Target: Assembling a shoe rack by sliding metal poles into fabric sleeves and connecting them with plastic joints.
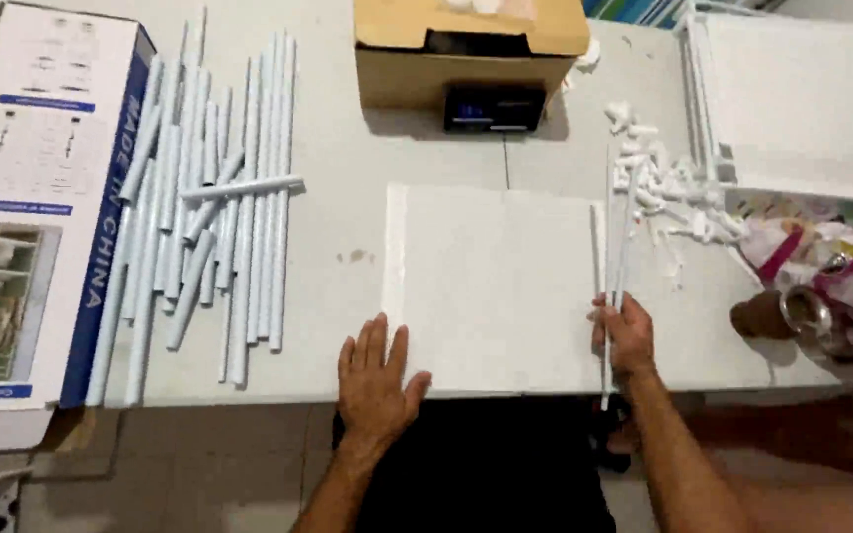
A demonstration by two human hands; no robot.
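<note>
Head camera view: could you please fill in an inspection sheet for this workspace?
Surface: pale grey table, small stain.
Job's things: flat white square panel; thin white rods along its right edge.
Clutter: loose white tubes, long printed carton, open brown cardboard box, small white plastic connectors, stacked white panels, crumpled wrappers.
Hands: left hand flat on the panel's corner; right hand grips the rods.
Cables: nothing seen.
Surroundings: tiled floor.
</note>
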